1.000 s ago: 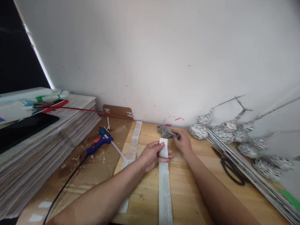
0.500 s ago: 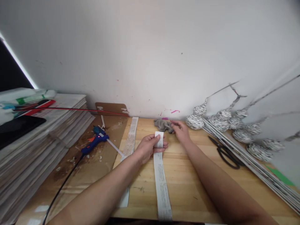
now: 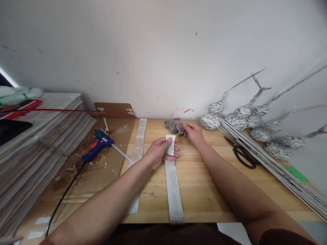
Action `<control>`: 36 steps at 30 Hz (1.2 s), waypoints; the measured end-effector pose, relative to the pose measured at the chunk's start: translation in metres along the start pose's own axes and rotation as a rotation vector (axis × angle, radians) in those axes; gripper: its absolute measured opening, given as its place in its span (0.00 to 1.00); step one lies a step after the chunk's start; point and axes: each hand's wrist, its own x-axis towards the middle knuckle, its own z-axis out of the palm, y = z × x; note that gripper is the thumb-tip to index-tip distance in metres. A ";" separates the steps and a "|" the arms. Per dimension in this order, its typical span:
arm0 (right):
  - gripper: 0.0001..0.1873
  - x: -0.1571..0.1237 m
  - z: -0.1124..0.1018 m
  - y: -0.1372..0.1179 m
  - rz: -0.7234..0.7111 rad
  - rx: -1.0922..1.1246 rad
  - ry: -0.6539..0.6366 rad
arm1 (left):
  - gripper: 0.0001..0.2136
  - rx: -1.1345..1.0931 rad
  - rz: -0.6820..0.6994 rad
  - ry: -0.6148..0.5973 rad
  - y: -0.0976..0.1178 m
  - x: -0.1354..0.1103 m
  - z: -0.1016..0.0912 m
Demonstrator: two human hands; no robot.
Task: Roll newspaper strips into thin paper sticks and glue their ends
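Note:
A long folded newspaper strip (image 3: 173, 187) lies down the middle of the wooden table (image 3: 199, 180). My left hand (image 3: 159, 152) is closed on the strip's far end, thumb and fingers pinching it and lifting it slightly. My right hand (image 3: 192, 132) reaches past it to a small crumpled grey cloth (image 3: 173, 126) near the wall, with its fingertips pinched on the cloth's right edge. A second printed paper strip (image 3: 137, 153) lies to the left, untouched.
A blue hot glue gun (image 3: 95, 149) with a black cord rests on stained cardboard at left, beside a tall newspaper stack (image 3: 38, 136). Black scissors (image 3: 242, 154) lie at right, near rolled-paper coils on sticks (image 3: 240, 119) and a bundle of paper rods (image 3: 281, 173).
The view has tilted and shifted, so everything sits higher in the picture. My left hand keeps its hold on the strip end. My right hand stays at the grey cloth, fingers closing on it.

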 end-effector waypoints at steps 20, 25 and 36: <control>0.17 -0.051 0.008 -0.010 0.056 0.152 -0.054 | 0.10 -0.011 0.015 0.036 0.000 -0.001 0.003; 0.17 -0.064 0.012 -0.020 0.032 0.128 -0.272 | 0.11 0.022 0.004 0.037 -0.001 -0.002 0.005; 0.18 -0.070 0.003 -0.035 -0.043 -0.014 -0.411 | 0.13 0.106 0.068 -0.033 -0.009 -0.002 0.002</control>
